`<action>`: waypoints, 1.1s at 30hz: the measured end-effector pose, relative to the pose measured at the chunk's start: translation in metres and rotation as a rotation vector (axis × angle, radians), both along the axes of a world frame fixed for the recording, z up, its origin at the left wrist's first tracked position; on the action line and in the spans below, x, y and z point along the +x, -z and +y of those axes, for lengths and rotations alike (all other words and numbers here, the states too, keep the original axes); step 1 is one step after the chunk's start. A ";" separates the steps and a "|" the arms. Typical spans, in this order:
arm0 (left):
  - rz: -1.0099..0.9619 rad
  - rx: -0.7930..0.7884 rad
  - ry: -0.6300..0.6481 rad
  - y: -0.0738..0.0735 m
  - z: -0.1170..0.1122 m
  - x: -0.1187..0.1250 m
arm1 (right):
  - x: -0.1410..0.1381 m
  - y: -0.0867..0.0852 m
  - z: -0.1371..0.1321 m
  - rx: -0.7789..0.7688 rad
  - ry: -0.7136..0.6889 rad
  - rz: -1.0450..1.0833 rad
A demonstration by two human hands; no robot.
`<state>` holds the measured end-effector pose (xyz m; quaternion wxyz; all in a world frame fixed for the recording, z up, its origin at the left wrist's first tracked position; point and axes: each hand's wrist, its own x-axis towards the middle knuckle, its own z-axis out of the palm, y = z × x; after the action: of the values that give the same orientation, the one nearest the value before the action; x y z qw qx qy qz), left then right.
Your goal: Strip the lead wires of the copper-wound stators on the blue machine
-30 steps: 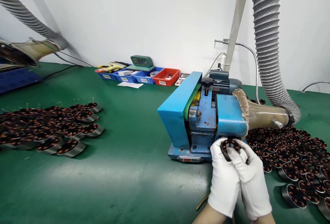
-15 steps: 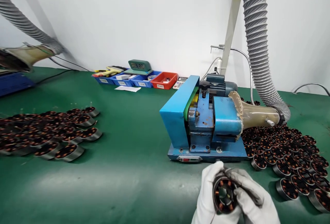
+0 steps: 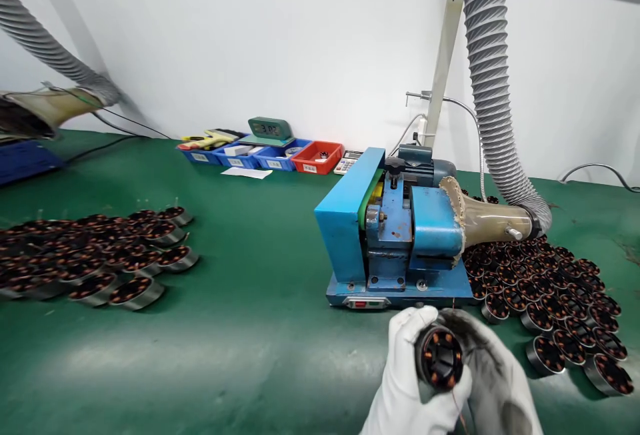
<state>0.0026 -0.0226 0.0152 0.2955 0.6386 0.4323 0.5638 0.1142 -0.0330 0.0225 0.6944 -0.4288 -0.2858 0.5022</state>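
Note:
My left hand [image 3: 407,368], in a white glove, grips a round motor stator [image 3: 440,358] with copper windings and a dark rim, just in front of the belt sander. The stator's open face is turned toward me. A thin copper wire [image 3: 458,405] hangs from its lower edge. Close against its right side is my right hand [image 3: 493,368], its glove stained dark grey. The fingers of that hand curl in behind the stator, and their tips are hidden. A short wire end pokes up above them.
A blue belt sander [image 3: 390,228] with a grey exhaust hose [image 3: 493,75] stands ahead. Many stators [image 3: 550,308] crowd its right side, and another group [image 3: 100,255] lies at left. Blue bins [image 3: 240,158], a red bin [image 3: 319,158] and a clock [image 3: 270,129] line the wall.
The stator has turned and risen slightly in my left hand. My right hand has rolled over, its back now showing and its fingers moved behind the stator. The view has shifted slightly.

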 end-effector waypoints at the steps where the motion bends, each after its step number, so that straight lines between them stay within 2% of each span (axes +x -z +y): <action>1: 0.003 -0.011 0.005 0.001 0.004 0.003 | -0.005 0.003 -0.001 -0.024 -0.042 -0.068; 2: -0.003 -0.031 0.010 0.002 0.008 0.005 | -0.009 0.004 0.000 -0.053 -0.058 -0.132; 4: -0.048 -0.099 0.020 0.003 0.017 0.011 | -0.018 0.003 0.006 -0.096 -0.001 -0.256; 7: -0.294 -0.265 0.048 0.005 0.029 0.020 | -0.024 -0.005 0.023 -0.121 0.116 -0.378; 10: -0.537 -0.422 0.085 0.007 0.041 0.029 | -0.025 -0.012 0.043 -0.092 0.109 -0.390; 17: -0.694 -0.523 0.091 0.005 0.059 0.043 | -0.021 -0.022 0.063 -0.098 0.085 -0.361; 22: -0.631 -0.496 0.025 0.003 0.060 0.046 | -0.020 -0.025 0.068 -0.100 0.070 -0.319; 26: -0.616 -0.480 0.019 0.004 0.056 0.043 | -0.021 -0.022 0.063 -0.078 0.100 -0.354; 30: -0.507 -0.381 0.040 0.012 0.034 0.023 | -0.027 -0.005 0.030 -0.042 0.145 -0.489; 33: -0.320 -0.239 0.087 0.015 0.014 0.000 | -0.037 0.011 0.000 0.037 0.132 -0.381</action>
<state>0.0030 -0.0086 0.0002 0.4580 0.5195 0.4158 0.5895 0.0771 -0.0329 0.0114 0.6670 -0.5210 -0.3925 0.3599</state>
